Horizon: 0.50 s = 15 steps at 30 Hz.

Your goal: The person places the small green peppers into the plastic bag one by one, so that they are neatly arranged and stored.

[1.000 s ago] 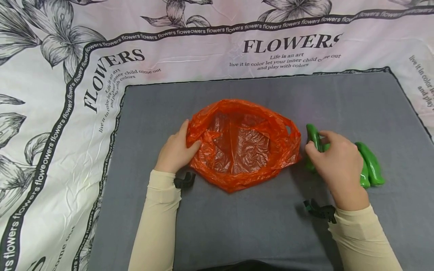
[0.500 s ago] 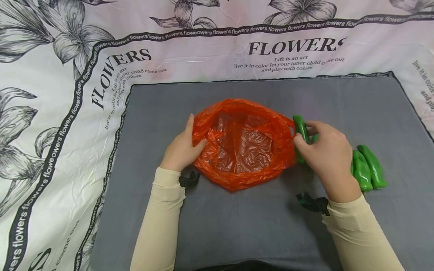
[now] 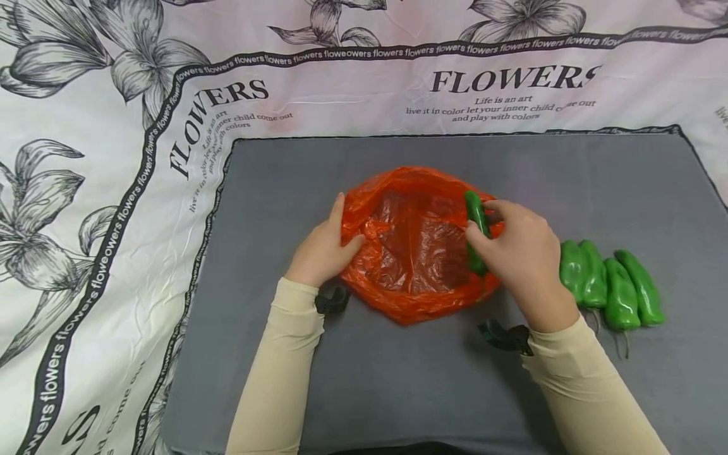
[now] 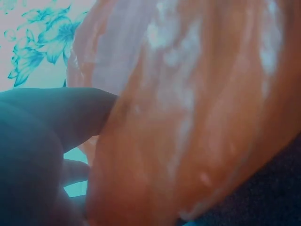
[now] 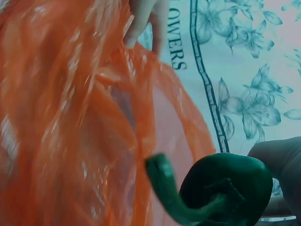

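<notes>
The left hand [image 3: 323, 253] pinches the edge of the orange plastic bag [image 3: 406, 309], thumb inside, which props the mouth wide; that hold looks worth leaving as it is. The right hand [image 3: 520, 253] grips a green pepper [image 3: 478, 215] between thumb and fingers, above the bag's right side. Best carry it a little further inward and lower it before letting go, since its curved stem [image 5: 165, 183] could snag the thin film. Four more green peppers [image 3: 620, 294] lie on the counter [image 3: 370, 392].
</notes>
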{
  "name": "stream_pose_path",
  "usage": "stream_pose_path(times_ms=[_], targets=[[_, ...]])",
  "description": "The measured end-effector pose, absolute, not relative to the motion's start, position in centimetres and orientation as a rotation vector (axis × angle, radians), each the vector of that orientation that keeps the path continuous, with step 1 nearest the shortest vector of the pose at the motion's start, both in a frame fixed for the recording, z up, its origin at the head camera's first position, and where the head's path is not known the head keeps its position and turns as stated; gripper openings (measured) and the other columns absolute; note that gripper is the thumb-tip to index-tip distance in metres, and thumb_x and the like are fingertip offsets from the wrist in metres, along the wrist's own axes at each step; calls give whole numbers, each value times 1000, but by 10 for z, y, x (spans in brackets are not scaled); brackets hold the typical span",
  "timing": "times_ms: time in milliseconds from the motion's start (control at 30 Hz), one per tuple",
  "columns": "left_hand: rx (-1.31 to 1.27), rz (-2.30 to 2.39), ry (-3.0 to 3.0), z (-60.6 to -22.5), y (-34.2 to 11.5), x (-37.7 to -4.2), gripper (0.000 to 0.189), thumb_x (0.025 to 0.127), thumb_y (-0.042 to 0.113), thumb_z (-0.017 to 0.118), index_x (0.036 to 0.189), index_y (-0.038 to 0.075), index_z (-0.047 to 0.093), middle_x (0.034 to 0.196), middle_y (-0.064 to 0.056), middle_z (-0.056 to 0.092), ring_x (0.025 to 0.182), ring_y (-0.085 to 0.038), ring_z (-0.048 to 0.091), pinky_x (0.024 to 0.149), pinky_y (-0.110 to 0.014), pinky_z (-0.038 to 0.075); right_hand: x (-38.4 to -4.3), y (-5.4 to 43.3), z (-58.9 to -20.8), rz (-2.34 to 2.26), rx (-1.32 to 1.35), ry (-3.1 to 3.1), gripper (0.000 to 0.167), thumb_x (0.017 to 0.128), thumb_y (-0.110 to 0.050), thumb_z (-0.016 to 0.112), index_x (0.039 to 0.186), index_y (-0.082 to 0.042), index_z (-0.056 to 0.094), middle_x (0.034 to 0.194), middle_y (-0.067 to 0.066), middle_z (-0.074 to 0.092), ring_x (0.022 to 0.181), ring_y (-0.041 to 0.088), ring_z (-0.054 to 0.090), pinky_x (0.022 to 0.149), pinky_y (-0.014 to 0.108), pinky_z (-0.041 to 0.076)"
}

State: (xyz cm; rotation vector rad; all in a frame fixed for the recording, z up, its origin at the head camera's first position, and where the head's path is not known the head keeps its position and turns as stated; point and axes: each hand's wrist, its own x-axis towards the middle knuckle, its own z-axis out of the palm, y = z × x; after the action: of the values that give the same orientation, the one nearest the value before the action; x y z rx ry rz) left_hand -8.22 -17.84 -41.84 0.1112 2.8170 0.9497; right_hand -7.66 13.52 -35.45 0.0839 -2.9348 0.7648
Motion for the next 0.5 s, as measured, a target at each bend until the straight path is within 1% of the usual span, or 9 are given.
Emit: stream_pose_path(times_ms=[67, 133, 200, 267, 300, 367, 433, 500], targets=[[119, 949, 2820, -419, -177, -82, 92, 102, 43, 62, 171, 14, 7, 148, -22, 59, 125, -38, 65, 99, -55, 54, -79, 130, -353, 780, 93, -2944, 45, 95, -38, 65, 130, -11, 72, 116, 12, 76, 77, 29, 64, 53, 43, 41], [125, 952, 2817, -419, -177, -83, 92, 103, 43, 62, 171, 13, 7, 148, -22, 59, 127, -38, 65, 102, -54, 53, -80, 125, -352, 792, 102, -2954, 45, 94, -38, 64, 130, -12, 72, 115, 10, 76, 71, 28, 63, 52, 42, 41], [124, 960, 2811, -419, -176, -83, 91, 103, 42, 61, 170, 12, 9, 149, -22, 58, 128, -37, 64, 104, -53, 52, -82, 119, -352, 795, 109, -2966, 44, 94, -38, 63, 130, -13, 72, 114, 9, 76, 73, 26, 64, 53, 41, 42], [117, 975, 2799, -418, -175, -83, 90, 103, 42, 62, 170, 13, 9, 150, -22, 57, 130, -37, 63, 104, -53, 52, -84, 113, -351, 796, 114, -2989, 44, 94, -38, 61, 131, -15, 72, 114, 7, 76, 69, 24, 63, 53, 41, 43], [112, 982, 2793, -417, -175, -82, 90, 103, 42, 62, 170, 13, 9, 150, -23, 57, 129, -37, 63, 104, -53, 52, -85, 110, -351, 797, 118, -2998, 45, 94, -38, 62, 131, -15, 71, 113, 7, 76, 67, 24, 62, 54, 40, 43], [102, 995, 2787, -416, -175, -82, 90, 103, 41, 62, 171, 14, 9, 149, -23, 58, 127, -38, 64, 102, -54, 53, -87, 104, -352, 795, 132, -3012, 45, 94, -39, 62, 132, -15, 71, 112, 7, 76, 69, 22, 62, 55, 39, 44], [98, 1007, 2787, -416, -176, -82, 89, 103, 41, 62, 170, 14, 10, 146, -25, 60, 123, -38, 67, 99, -54, 54, -90, 98, -352, 808, 153, -3028, 47, 95, -39, 62, 133, -14, 70, 110, 8, 76, 63, 22, 60, 53, 38, 44], [93, 1018, 2793, -416, -177, -82, 89, 103, 40, 63, 170, 14, 12, 142, -25, 62, 118, -37, 69, 96, -54, 56, -92, 92, -353, 822, 179, -3029, 47, 95, -40, 63, 133, -13, 70, 110, 9, 76, 65, 21, 61, 54, 38, 44]])
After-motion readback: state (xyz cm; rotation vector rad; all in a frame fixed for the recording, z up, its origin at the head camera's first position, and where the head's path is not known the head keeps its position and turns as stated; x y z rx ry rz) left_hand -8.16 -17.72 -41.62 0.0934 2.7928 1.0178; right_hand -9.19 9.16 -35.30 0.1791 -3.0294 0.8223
